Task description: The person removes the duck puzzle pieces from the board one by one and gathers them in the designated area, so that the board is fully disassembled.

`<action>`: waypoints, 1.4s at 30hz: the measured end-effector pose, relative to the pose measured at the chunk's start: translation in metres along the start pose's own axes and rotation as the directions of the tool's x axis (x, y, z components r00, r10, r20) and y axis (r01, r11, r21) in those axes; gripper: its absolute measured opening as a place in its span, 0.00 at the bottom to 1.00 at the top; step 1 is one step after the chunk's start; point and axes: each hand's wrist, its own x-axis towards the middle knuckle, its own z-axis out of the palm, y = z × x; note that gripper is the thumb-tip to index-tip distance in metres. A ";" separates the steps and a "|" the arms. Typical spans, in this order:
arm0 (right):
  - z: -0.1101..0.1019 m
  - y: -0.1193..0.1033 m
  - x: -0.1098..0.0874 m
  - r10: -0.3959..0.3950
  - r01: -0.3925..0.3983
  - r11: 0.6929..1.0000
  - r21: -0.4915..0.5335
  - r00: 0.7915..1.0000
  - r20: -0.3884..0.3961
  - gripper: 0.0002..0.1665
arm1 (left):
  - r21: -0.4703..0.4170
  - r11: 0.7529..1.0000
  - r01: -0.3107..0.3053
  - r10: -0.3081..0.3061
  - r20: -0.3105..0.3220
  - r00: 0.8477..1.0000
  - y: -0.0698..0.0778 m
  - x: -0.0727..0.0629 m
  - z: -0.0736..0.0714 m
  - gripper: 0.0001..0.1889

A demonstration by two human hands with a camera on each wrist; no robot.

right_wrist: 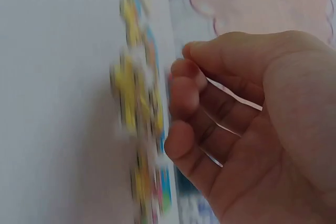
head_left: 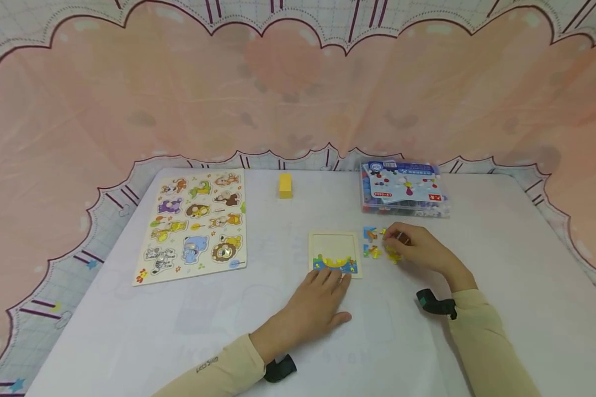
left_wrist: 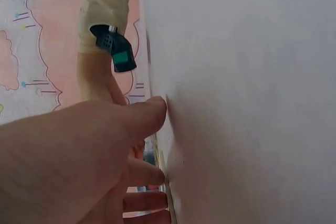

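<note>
A small square wooden puzzle board (head_left: 335, 238) lies flat, with joined yellow and blue pieces (head_left: 335, 263) along its lower edge. My left hand (head_left: 313, 309) rests its outstretched fingertips on that lower edge. In the left wrist view, the left hand's fingers (left_wrist: 144, 200) lie extended beside the board's side. Loose puzzle pieces (head_left: 372, 251) lie right of the board, and my right hand (head_left: 419, 248) is over them. Bent fingers (right_wrist: 181, 140) show in the right wrist view, thumb and index close together, no piece visible between them. The pieces (right_wrist: 136, 93) there are blurred.
A larger animal puzzle board (head_left: 191, 226) lies at the left of the white table (head_left: 179, 331). Toward the back stand a yellow block (head_left: 285, 186) and a clear plastic box (head_left: 404, 188) with a blue-and-white label. A patterned curtain (head_left: 179, 99) hangs behind.
</note>
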 end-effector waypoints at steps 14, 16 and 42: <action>0.053 -0.052 0.037 -0.207 0.208 0.978 0.014 0.961 0.183 0.15 | 0.049 0.999 0.008 -0.009 0.019 1.000 0.005 0.000 0.002 0.38; 0.057 -0.054 0.041 -0.193 0.196 0.981 0.008 0.960 0.203 0.15 | 0.056 0.998 0.004 -0.005 0.017 1.000 0.006 0.000 0.003 0.39; 0.070 -0.065 0.045 -0.221 0.211 0.975 0.067 0.948 0.229 0.16 | 0.095 0.995 0.006 -0.005 -0.015 1.000 0.006 -0.002 0.000 0.37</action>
